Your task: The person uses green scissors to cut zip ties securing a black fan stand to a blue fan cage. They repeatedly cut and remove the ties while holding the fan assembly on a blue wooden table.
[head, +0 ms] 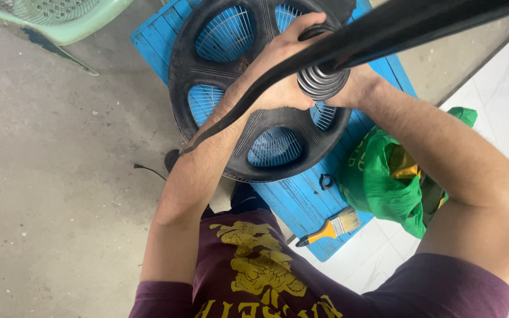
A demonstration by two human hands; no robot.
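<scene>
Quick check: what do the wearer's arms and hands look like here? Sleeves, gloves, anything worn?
Both hands are bare: no gloves, rings or watch visible on the left hand or on the little that shows of the right hand. Forearms are uncovered and hairy. Short maroon sleeves end above the elbows, part of a maroon T-shirt with a yellow print.

Bare concrete floor (60, 176) left; green bag (396, 182) and paintbrush (331, 227) crowd right.

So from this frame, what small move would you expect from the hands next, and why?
Probably a short twist of the ribbed black collar. Both the left hand and right hand already wrap it where the black pole meets the round fan base, which lies on the blue board.
</scene>
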